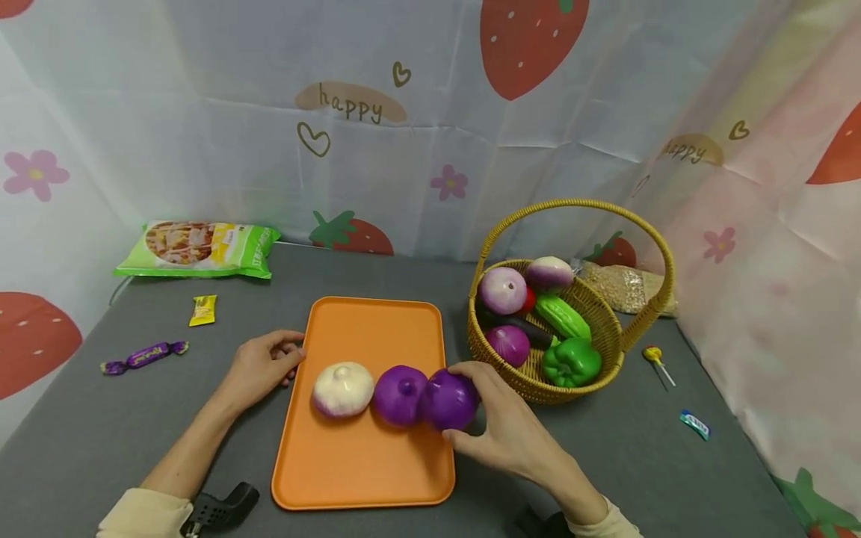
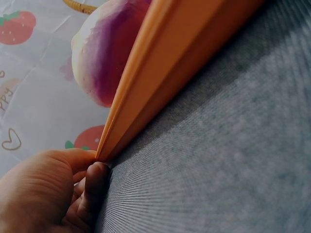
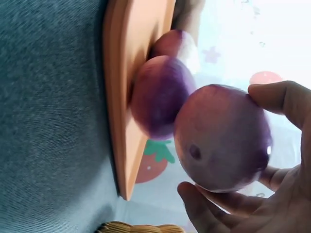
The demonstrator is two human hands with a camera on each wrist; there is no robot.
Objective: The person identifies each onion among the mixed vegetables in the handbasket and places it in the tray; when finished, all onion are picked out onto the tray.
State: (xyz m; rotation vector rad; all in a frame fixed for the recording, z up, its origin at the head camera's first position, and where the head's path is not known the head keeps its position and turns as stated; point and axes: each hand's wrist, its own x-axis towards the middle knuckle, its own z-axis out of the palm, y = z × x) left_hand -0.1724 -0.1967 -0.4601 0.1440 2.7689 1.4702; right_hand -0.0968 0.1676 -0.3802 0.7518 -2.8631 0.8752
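Note:
My right hand (image 1: pixel 507 422) grips a purple onion (image 1: pixel 449 400) between thumb and fingers, over the right side of the orange tray (image 1: pixel 363 471). In the right wrist view this onion (image 3: pixel 221 141) is raised off the tray, its dark round spot showing. A second purple onion (image 1: pixel 400 396) sits mid-tray, just left of the held one. Left of that lies a white-and-purple turnip (image 1: pixel 343 389). My left hand (image 1: pixel 264 366) is at the tray's left edge; the left wrist view shows its thumb and fingers pinching the rim (image 2: pixel 109 131).
Right of the tray stands a yellow wicker basket (image 1: pixel 608 373) with a tall handle, holding several vegetables, including a green pepper (image 1: pixel 572 362). A green food packet (image 1: pixel 198 249) lies back left. Wrapped candies (image 1: pixel 144 356) and a lollipop (image 1: pixel 658 364) lie at the sides.

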